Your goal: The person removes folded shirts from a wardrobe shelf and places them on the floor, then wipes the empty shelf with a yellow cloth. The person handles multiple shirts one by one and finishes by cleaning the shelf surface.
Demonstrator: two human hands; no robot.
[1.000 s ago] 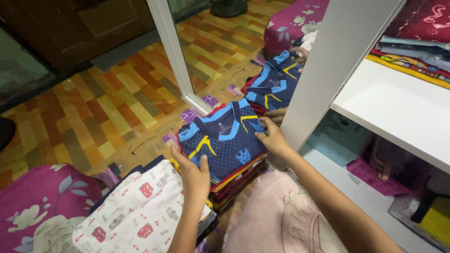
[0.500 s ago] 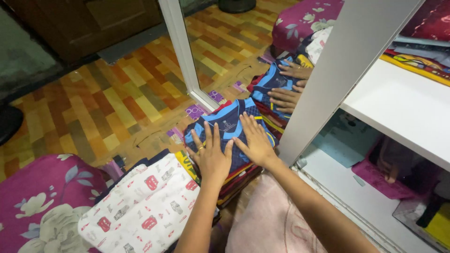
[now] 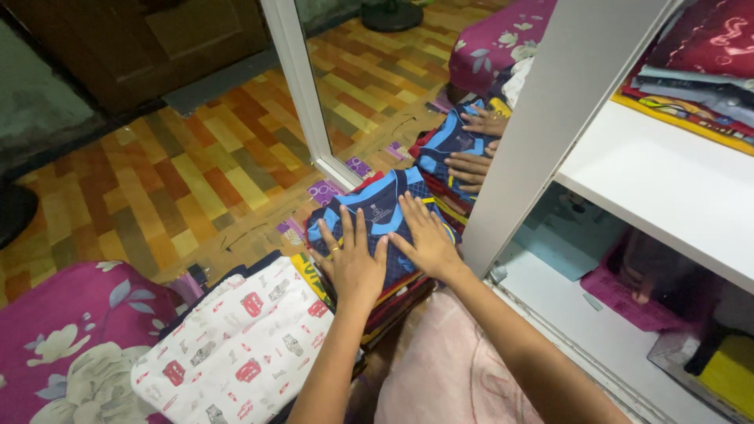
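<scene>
Floor [image 3: 181,173] of patterned wood-look squares in orange, brown and yellow; white wardrobe shelf [image 3: 667,180] at right, mirror door [image 3: 408,71] leaning ahead. Folded navy jersey [image 3: 373,210] with light-blue collar tops a stack of folded clothes [image 3: 393,302] on the floor, just beside a white printed garment [image 3: 236,345]. Left hand [image 3: 353,263] and right hand [image 3: 428,239] lie flat on the jersey, palms down, fingers spread, gripping nothing.
</scene>
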